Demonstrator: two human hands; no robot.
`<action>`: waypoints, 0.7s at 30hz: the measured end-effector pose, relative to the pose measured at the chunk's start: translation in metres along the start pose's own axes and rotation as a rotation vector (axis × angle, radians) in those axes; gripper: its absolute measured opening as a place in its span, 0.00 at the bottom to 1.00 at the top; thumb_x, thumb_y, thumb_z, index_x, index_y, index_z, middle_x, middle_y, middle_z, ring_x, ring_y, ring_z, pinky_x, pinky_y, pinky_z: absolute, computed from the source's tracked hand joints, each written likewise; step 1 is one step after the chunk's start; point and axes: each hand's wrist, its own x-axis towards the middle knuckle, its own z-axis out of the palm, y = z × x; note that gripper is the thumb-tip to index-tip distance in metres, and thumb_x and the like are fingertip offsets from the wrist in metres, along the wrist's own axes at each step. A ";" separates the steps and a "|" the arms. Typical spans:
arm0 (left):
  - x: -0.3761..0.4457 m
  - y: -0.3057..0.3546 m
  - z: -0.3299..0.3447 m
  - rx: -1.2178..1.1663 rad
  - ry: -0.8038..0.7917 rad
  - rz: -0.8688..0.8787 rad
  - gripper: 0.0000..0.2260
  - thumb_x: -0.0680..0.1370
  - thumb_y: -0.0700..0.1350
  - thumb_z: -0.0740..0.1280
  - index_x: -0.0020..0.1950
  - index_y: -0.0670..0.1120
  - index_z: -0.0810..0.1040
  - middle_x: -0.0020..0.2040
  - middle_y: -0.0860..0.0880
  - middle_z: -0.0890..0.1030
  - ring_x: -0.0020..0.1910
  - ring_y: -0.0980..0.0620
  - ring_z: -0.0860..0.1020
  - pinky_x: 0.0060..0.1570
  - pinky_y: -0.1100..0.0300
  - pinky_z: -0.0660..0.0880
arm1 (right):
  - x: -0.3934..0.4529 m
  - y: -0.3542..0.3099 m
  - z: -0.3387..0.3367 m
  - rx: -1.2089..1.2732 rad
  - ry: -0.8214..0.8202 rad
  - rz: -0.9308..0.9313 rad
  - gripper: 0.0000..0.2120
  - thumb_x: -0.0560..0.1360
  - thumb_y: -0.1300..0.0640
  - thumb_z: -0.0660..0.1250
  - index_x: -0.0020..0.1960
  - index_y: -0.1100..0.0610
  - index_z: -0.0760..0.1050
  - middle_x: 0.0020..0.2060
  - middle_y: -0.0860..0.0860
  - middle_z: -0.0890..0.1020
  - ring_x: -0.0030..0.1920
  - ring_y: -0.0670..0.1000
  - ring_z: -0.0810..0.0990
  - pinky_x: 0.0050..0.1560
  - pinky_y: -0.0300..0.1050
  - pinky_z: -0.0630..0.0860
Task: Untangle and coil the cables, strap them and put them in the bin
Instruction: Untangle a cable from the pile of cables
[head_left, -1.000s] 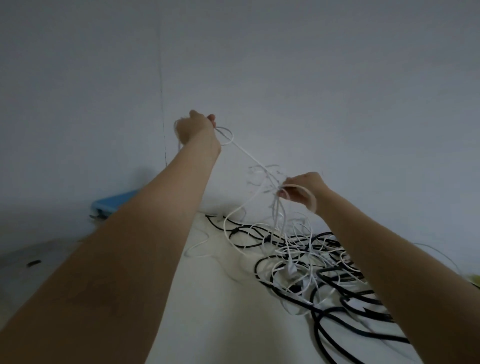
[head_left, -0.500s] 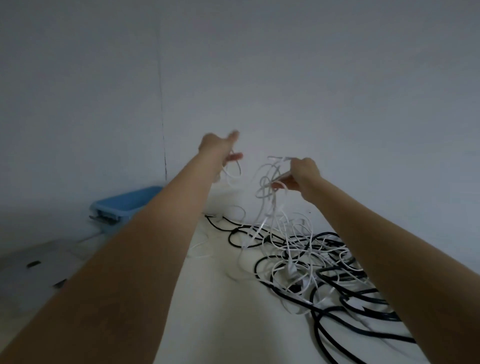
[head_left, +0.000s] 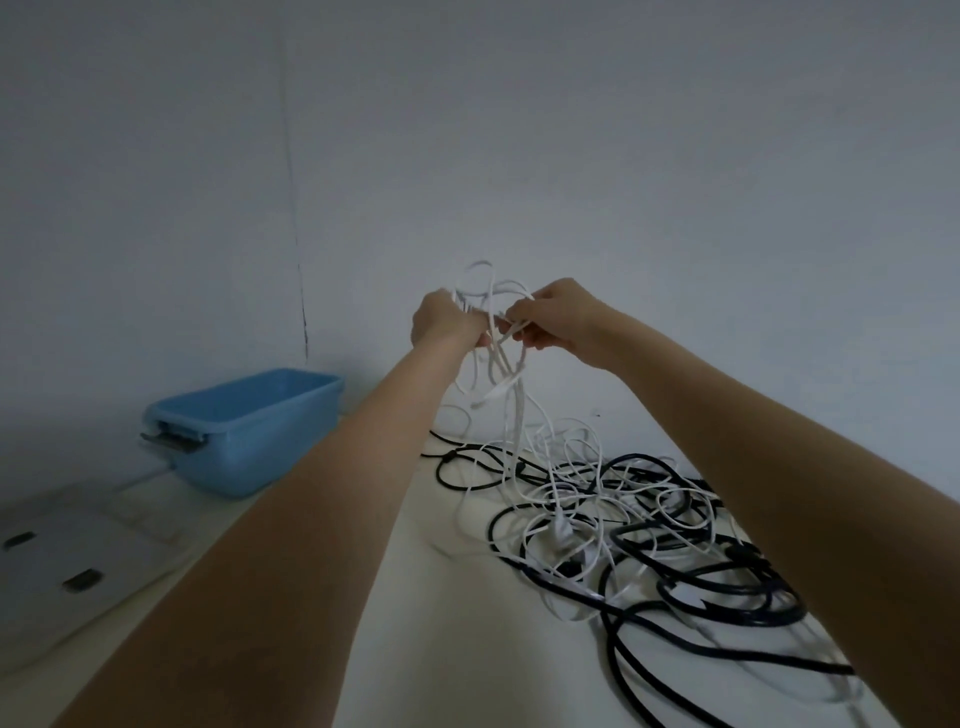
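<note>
A tangle of white cable (head_left: 498, 358) is lifted off the table, its loops bunched between both hands and its strands hanging down into the pile. My left hand (head_left: 441, 319) grips the bunch from the left. My right hand (head_left: 553, 317) pinches the same white strands from the right, almost touching the left. Below lies the heap of black cables (head_left: 691, 566) mixed with more white cable on the pale table. The blue bin (head_left: 249, 431) stands open at the left against the wall.
A flat white lid or board (head_left: 67, 561) with dark clips lies at the near left beside the bin. The wall rises right behind the table. The cable heap spreads across the table's right side to the near edge.
My left hand came down from high up and closed in on my right. Both hands now hold the white cable together in one bunch. The view tilted down, showing more of the bin.
</note>
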 end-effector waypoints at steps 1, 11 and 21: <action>0.002 0.003 -0.001 -0.014 0.024 0.028 0.08 0.74 0.40 0.70 0.51 0.40 0.75 0.39 0.44 0.81 0.23 0.57 0.75 0.21 0.67 0.67 | 0.002 -0.005 -0.002 -0.028 -0.008 -0.025 0.10 0.75 0.64 0.64 0.35 0.61 0.78 0.31 0.54 0.75 0.28 0.48 0.68 0.27 0.35 0.65; 0.033 -0.025 -0.045 -0.061 0.130 -0.011 0.27 0.75 0.43 0.70 0.70 0.35 0.65 0.43 0.42 0.82 0.14 0.65 0.69 0.30 0.66 0.71 | -0.009 0.029 -0.056 0.264 -0.092 0.122 0.04 0.74 0.69 0.66 0.41 0.64 0.74 0.36 0.57 0.76 0.36 0.51 0.77 0.40 0.40 0.81; 0.017 -0.012 -0.028 -0.003 -0.353 -0.100 0.21 0.73 0.44 0.73 0.60 0.33 0.76 0.17 0.54 0.67 0.15 0.60 0.59 0.17 0.69 0.55 | 0.001 0.021 -0.041 0.278 -0.024 0.042 0.14 0.73 0.76 0.52 0.35 0.61 0.66 0.31 0.54 0.66 0.29 0.49 0.65 0.30 0.40 0.63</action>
